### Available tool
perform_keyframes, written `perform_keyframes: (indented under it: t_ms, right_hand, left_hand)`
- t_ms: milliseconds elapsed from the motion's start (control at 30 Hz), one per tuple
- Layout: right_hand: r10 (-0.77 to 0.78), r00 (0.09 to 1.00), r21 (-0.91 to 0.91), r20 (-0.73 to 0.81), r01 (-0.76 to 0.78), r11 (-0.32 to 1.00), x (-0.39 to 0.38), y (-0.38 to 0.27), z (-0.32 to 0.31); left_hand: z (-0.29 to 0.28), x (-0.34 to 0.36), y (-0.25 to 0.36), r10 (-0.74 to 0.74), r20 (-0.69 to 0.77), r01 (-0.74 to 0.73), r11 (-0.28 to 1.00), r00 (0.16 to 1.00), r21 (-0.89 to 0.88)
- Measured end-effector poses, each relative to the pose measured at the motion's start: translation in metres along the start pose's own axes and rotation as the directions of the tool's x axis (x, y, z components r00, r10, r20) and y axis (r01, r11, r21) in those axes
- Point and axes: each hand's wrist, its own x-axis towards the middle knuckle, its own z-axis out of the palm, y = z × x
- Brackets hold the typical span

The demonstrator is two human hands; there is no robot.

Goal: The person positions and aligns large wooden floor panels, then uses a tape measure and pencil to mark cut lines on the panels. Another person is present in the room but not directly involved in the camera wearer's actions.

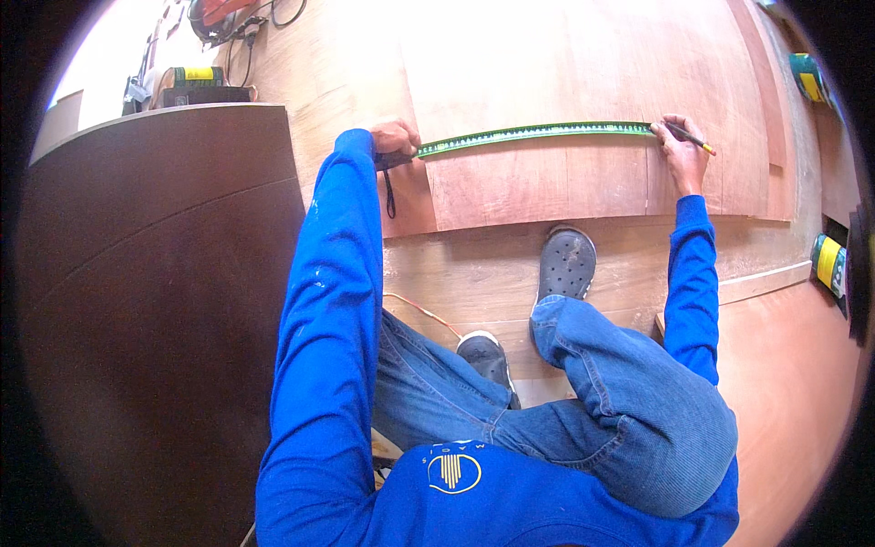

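A green tape measure [538, 134] is stretched from left to right across a reddish plywood sheet [583, 187] on the floor. My left hand [396, 139] is closed around the dark tape case at the left end, and a black wrist strap [390, 196] hangs from it. At the far end of the blade, my right hand [684, 153] pinches a dark pencil [697, 139] with a yellow band. The pencil's tip meets the board beside the blade. Whether the right fingers also press the tape is hard to tell.
A large dark brown panel [164, 273] fills the left side. Beyond it stand a green and yellow box [193, 77] and a red power tool [219, 11] with a cord. Green and yellow containers [828, 264] line the right edge, near another plywood sheet [784, 365]. My shoes [567, 260] rest before the board.
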Motion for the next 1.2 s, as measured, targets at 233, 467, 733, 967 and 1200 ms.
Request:
perform_keyframes:
  t_ms: [233,467,733,967,1200]
  right_hand:
    - [0.046,0.999,0.016,0.003,-0.046,0.999,0.0,-0.002,-0.001]
    - [0.008,1.0,0.002,-0.007,-0.008,1.0,-0.001,-0.006,-0.002]
    - [0.052,0.999,0.0,-0.001,-0.052,0.999,0.003,0.002,0.0]
    - [-0.011,1.0,-0.023,-0.017,0.01,1.0,-0.001,-0.003,-0.002]
    - [-0.01,1.0,-0.008,-0.026,0.01,1.0,-0.002,-0.006,-0.001]
  left_hand:
    - [0.003,-0.009,0.01,-0.036,-0.016,0.036,0.999,0.999,0.019]
    - [0.002,-0.007,0.006,-0.046,0.018,0.047,0.998,0.999,-0.04]
    - [0.005,-0.002,-0.002,0.034,0.042,-0.031,0.998,0.999,-0.053]
    - [0.004,0.001,-0.004,0.037,0.031,-0.038,0.999,0.999,0.019]
    - [0.004,0.002,-0.007,0.019,0.06,-0.014,0.997,0.998,-0.082]
